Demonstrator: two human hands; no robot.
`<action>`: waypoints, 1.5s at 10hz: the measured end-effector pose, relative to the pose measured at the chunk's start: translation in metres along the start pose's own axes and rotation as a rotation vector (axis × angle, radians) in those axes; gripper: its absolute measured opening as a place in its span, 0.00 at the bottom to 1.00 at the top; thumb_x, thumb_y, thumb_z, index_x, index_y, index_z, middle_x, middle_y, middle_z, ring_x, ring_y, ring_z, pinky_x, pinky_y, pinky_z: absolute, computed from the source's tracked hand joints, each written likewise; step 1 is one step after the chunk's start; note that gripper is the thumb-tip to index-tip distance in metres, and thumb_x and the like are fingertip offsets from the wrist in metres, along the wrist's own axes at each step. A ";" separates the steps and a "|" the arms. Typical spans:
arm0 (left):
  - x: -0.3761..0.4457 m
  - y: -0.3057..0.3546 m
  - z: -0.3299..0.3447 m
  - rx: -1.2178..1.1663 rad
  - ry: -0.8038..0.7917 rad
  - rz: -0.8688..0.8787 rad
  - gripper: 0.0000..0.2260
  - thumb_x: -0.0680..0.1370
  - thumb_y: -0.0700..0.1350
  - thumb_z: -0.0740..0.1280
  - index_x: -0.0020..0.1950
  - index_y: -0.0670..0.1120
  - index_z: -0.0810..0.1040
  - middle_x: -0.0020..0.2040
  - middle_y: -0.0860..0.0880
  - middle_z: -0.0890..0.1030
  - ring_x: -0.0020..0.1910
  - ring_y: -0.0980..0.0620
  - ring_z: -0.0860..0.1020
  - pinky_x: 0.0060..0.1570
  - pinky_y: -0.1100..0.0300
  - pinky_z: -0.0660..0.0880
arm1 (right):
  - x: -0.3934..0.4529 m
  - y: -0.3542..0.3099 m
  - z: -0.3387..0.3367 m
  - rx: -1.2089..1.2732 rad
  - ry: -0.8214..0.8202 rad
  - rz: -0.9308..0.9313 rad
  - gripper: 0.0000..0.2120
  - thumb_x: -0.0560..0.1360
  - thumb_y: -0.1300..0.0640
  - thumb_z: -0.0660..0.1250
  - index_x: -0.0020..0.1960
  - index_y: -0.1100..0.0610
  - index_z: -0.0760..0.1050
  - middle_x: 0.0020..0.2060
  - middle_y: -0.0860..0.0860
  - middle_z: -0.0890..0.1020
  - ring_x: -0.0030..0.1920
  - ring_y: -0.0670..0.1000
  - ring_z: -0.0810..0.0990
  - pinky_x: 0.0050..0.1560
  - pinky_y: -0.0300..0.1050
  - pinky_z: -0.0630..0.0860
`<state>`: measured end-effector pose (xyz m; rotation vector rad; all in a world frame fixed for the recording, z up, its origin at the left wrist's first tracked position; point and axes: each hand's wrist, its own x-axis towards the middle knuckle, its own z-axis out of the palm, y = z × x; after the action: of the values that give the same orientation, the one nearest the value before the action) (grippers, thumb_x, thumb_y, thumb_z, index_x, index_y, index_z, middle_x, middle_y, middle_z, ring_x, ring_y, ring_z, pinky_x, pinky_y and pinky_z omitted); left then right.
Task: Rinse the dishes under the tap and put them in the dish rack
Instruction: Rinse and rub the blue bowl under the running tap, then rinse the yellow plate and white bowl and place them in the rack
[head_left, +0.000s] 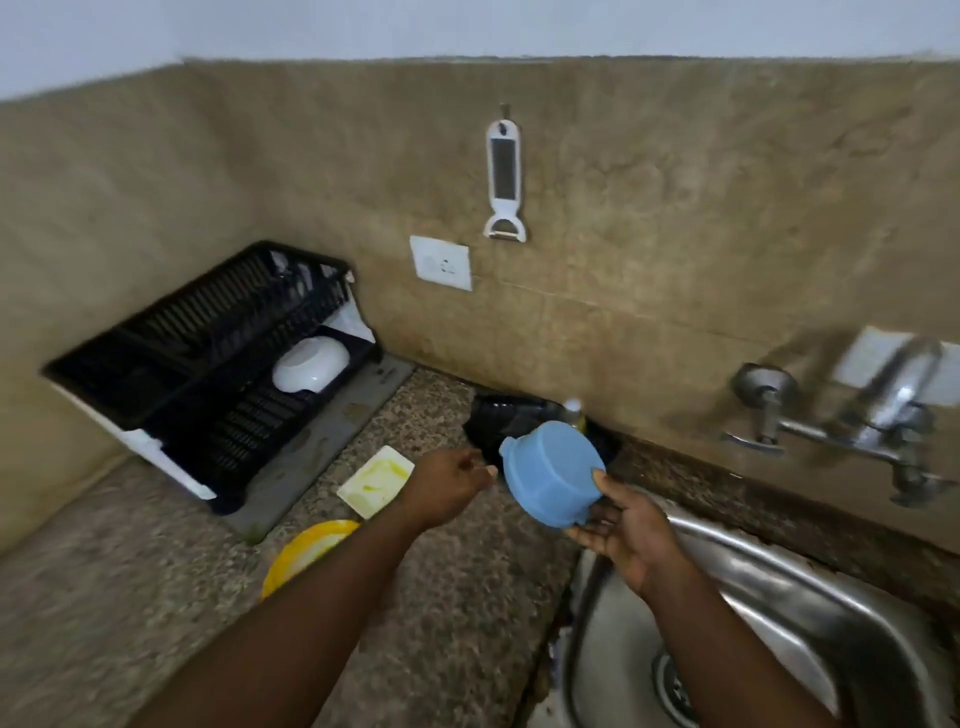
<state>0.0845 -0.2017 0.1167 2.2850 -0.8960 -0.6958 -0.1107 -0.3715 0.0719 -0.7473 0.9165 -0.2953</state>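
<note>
Right hand (626, 525) grips blue bowl (553, 473) at sink (779, 582) edge | left hand (449, 486) loosely curled, empty, just beside | dish rack (208, 358) far left, nearer left hand

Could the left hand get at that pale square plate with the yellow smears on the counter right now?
Probably yes. The left hand holds nothing and hovers just right of the pale square plate, with bare speckled counter between them and nothing on top.
</note>
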 end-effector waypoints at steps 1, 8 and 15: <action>0.009 -0.033 -0.064 0.174 0.115 0.033 0.22 0.80 0.53 0.70 0.71 0.45 0.77 0.68 0.43 0.80 0.65 0.43 0.79 0.58 0.58 0.72 | 0.025 0.003 0.069 -0.051 -0.044 0.003 0.19 0.75 0.51 0.74 0.63 0.58 0.77 0.58 0.60 0.83 0.58 0.63 0.81 0.56 0.63 0.80; 0.049 -0.273 -0.340 0.731 0.137 0.077 0.28 0.87 0.53 0.52 0.85 0.51 0.47 0.85 0.53 0.48 0.84 0.52 0.45 0.80 0.46 0.56 | 0.180 0.141 0.470 -0.590 -0.217 -0.078 0.14 0.72 0.49 0.77 0.50 0.57 0.81 0.47 0.57 0.82 0.48 0.58 0.82 0.47 0.64 0.83; 0.063 -0.291 -0.333 0.652 0.201 0.166 0.26 0.87 0.55 0.49 0.85 0.51 0.51 0.85 0.54 0.53 0.84 0.54 0.45 0.79 0.43 0.58 | 0.254 0.232 0.570 -1.065 -0.219 -0.374 0.24 0.84 0.47 0.55 0.74 0.61 0.68 0.70 0.59 0.74 0.69 0.58 0.74 0.68 0.49 0.69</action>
<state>0.4626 0.0361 0.1356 2.7226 -1.3361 -0.0899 0.4806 -0.0803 -0.0251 -1.9038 0.6778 -0.0199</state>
